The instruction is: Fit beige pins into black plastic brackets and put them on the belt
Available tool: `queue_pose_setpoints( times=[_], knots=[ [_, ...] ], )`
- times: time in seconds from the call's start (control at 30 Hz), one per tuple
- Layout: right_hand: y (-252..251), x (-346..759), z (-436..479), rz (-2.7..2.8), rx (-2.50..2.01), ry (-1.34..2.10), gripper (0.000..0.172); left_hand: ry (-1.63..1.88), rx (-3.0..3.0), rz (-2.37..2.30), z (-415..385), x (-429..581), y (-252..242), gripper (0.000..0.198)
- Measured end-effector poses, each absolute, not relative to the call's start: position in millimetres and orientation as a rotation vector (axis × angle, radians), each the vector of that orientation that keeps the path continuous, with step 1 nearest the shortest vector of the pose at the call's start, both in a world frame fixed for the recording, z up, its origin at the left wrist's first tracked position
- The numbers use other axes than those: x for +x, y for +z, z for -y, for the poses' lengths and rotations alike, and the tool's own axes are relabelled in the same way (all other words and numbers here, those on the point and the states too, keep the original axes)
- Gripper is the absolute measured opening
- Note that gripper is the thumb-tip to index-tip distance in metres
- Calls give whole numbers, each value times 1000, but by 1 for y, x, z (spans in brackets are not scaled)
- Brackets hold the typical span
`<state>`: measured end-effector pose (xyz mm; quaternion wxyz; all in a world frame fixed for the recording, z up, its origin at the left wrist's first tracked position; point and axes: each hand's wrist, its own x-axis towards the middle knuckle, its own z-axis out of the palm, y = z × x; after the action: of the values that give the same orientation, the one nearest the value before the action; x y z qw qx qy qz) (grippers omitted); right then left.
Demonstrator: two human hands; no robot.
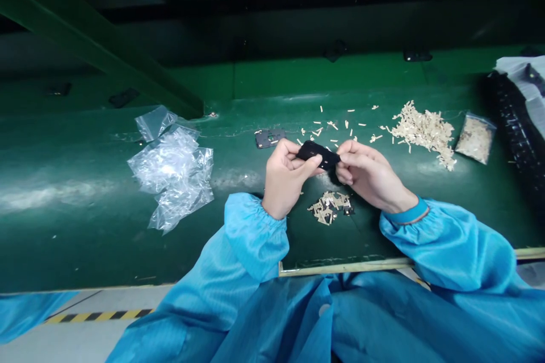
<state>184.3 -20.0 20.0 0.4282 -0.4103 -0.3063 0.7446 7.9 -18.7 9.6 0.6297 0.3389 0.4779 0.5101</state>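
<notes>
Both hands hold a small flat black part [317,153] above the green work surface [85,221]. My left hand [283,178] grips its left end with thumb and fingers closed. On the right end, my right hand [368,173] pinches it with the fingertips. Below the hands lies a small heap of tan strips [328,206]. Another black frame-like part [269,138] rests on the surface just beyond my left hand.
A pile of clear plastic bags [172,173] lies to the left. Loose tan strips [421,129] are heaped at the right, beside a small filled bag [474,138]. A black tray stack [517,125] stands at the far right. A green beam [93,39] slants overhead.
</notes>
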Motion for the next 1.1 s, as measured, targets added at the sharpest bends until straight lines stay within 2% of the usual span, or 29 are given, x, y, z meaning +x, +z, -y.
queue_pose_setpoints(
  times=[0.17, 0.3, 0.57, 0.97, 1.1],
  knots=[
    [20, 186, 16, 560, -968, 2095, 11, 1120, 835, -1074, 18, 7, 11, 39],
    [19, 186, 15, 545, -950, 2133, 17, 1085, 806, -1065, 18, 6, 10, 39],
    [15, 183, 21, 795, -923, 1909, 10, 1113, 648, -1049, 17, 5, 10, 36],
    [11, 173, 27, 1163, -1225, 1320, 22, 1143, 610, -1079, 20, 9, 12, 36],
    [13, 170, 28, 1189, -1242, 1270, 17, 1146, 594, -1104, 20, 10, 12, 37]
  ],
)
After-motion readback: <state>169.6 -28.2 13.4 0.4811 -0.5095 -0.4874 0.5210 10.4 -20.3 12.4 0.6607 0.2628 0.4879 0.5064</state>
